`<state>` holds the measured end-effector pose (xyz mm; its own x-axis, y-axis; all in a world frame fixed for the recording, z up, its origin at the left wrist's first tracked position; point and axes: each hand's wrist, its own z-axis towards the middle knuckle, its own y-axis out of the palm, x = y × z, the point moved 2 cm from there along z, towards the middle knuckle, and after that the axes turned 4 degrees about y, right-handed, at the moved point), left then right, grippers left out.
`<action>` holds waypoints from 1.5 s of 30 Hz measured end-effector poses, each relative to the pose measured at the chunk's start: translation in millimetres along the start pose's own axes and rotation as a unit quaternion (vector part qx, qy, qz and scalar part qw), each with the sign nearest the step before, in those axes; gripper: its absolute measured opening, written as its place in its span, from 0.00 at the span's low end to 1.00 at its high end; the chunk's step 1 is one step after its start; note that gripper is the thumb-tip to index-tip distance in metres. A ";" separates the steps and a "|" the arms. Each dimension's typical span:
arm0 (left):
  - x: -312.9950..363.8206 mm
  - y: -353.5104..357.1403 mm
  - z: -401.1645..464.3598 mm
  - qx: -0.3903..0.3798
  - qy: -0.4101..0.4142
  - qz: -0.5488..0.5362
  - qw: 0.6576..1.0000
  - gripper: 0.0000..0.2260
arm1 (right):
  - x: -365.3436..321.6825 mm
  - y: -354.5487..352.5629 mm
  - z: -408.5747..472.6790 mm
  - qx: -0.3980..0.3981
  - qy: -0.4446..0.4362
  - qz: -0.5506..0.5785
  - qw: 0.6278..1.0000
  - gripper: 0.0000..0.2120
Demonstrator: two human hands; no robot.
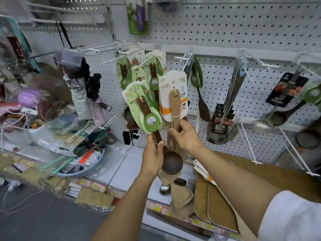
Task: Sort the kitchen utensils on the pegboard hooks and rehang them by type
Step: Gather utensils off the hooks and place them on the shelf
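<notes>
My left hand [153, 151] grips a bunch of dark wooden ladles [172, 162] by their handles; their green card labels [142, 105] fan out above it. My right hand [186, 136] pinches the handle of a light wooden spatula [174, 103] with a white and orange card [173, 87] behind it. More green-carded wooden utensils [137, 70] hang on hooks just behind these. The grey pegboard [225, 28] fills the back of the view.
Steel turners [224, 129] with black cards hang to the right, then a steel ladle [262, 126] and a dark wooden spoon [203, 105]. Long white hooks [248, 145] stick out at lower right. Wooden boards [213, 202] lie on the shelf. A cluttered basin [83, 164] sits left.
</notes>
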<state>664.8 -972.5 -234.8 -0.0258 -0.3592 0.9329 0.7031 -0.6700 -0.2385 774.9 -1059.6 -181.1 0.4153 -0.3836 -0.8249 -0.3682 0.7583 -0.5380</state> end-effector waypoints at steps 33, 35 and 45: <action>-54.8 -23.8 -70.1 0.138 -0.163 -0.111 0.971 0.04 | 4.7 75.0 -40.3 -0.185 -0.048 -0.113 0.975 0.07; -60.6 -23.9 -75.8 0.147 -0.182 -0.139 0.962 0.04 | 9.9 85.5 -42.8 -0.211 -0.050 -0.122 0.969 0.06; -140.4 -24.1 -109.5 0.151 -0.311 -0.177 0.922 0.03 | 76.3 160.3 -61.0 -0.309 -0.006 -0.178 0.934 0.08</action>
<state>573.6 -977.1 -389.6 0.0549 0.3513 0.9346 0.8968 -0.4290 0.1085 696.8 -999.5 -340.8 0.6108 -0.5452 -0.5742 -0.6128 0.1338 -0.7788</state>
